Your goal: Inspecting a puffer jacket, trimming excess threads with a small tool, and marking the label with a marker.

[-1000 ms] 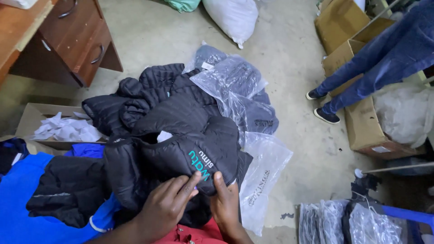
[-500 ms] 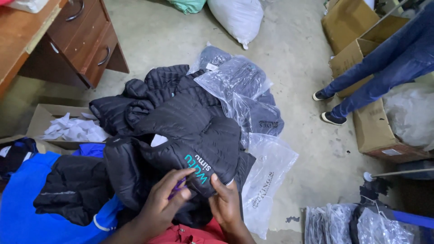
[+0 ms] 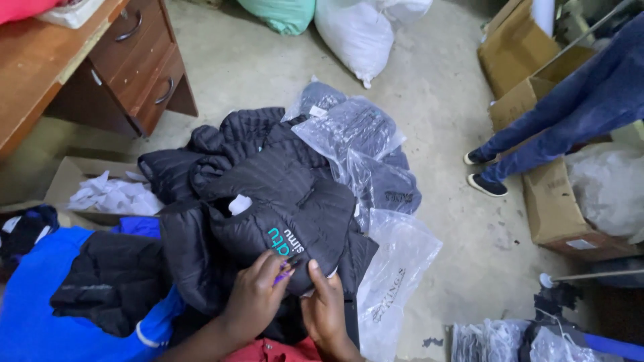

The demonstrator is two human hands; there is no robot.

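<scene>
Left hand (image 3: 253, 298) and right hand (image 3: 327, 310), fingers pinching black quilted jacket (image 3: 282, 211) edge; grip shifted slightly downward from before, purple object (image 3: 287, 271) now between fingertips.

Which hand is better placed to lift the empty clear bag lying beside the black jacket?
Probably the right hand. It rests at the lower edge of the black jacket, close to the empty clear bag on its right. The left hand is farther from the bag and pinches something small and purple.
</scene>
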